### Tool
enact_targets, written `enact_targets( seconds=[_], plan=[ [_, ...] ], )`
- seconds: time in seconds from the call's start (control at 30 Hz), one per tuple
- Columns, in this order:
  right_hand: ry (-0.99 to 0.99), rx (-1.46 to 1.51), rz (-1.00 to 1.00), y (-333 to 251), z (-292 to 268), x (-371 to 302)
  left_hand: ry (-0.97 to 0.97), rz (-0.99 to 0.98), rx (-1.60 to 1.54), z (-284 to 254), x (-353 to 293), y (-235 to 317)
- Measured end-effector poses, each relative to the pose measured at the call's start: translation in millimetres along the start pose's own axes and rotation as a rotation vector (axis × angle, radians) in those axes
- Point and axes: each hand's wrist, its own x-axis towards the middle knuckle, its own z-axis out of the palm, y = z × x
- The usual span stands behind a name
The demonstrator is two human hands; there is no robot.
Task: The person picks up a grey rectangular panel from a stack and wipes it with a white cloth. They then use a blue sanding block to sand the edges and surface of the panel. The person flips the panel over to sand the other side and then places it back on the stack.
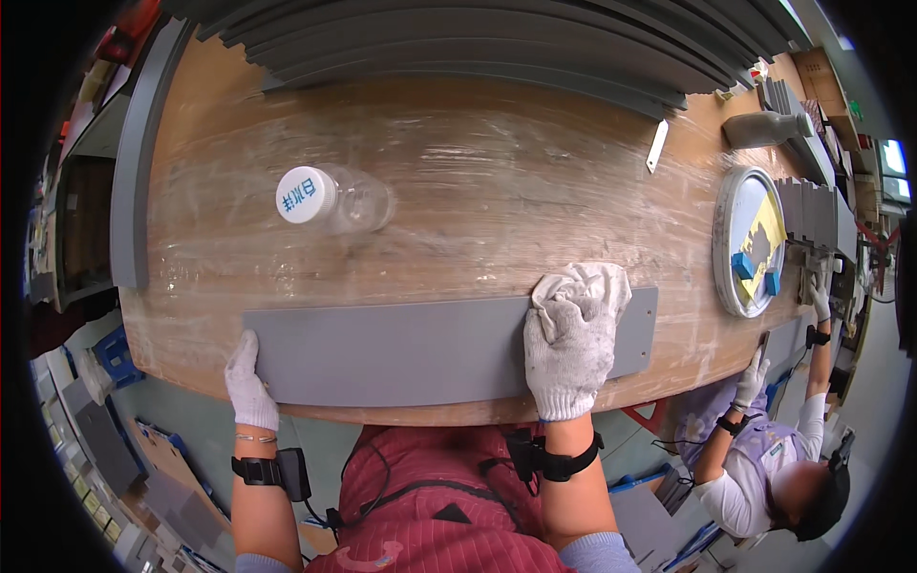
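A long flat grey panel (392, 353) lies along the near edge of the table, with small holes at its right end. My left hand (250, 387), in a white knit glove, grips the panel's left end, thumb on top and the other fingers mostly hidden. Toward the right end, my gloved right hand (571, 358) presses a crumpled white cloth (597, 282) onto the panel's face. Beyond the panel, a clear plastic bottle (363, 201) with a white cap lies or leans on the film-covered table (458, 229).
Stacked grey panels (478, 57) line the far side, and another grey strip (143, 162) borders the left. At right are a round lid (726, 239) holding blue blocks and a yellow sheet, and a grey bottle (764, 129). A gloved co-worker (764, 468) handles another panel at lower right.
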Motion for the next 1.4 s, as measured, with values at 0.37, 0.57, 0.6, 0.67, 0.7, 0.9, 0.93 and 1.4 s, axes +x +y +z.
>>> enact_targets(
  seconds=[0.37,0.57,0.6,0.67,0.7,0.9,0.93,1.4],
  plan=[
    [0.010,-0.052,-0.028,10,-2,8,-0.017,0.055,0.068,-10,7,-9],
    [-0.051,-0.034,0.000,-4,-3,6,0.009,0.051,0.101,-7,4,-8],
    [-0.078,0.001,0.093,2,-3,8,0.008,0.063,0.115,-7,5,-7],
    [-0.069,-0.003,0.075,2,-1,10,-0.023,0.007,0.043,-5,3,-3],
    [-0.051,-0.033,0.000,-3,0,8,-0.039,-0.024,0.008,-3,1,-1],
    [-0.101,0.032,0.164,7,-3,8,-0.016,-0.009,0.014,-4,2,-4],
    [-0.083,0.000,0.088,3,-3,8,-0.017,0.002,0.021,-4,3,-4],
    [0.025,0.032,-0.164,-30,9,-4,-0.012,-0.028,0.023,-7,8,-9]
  ],
)
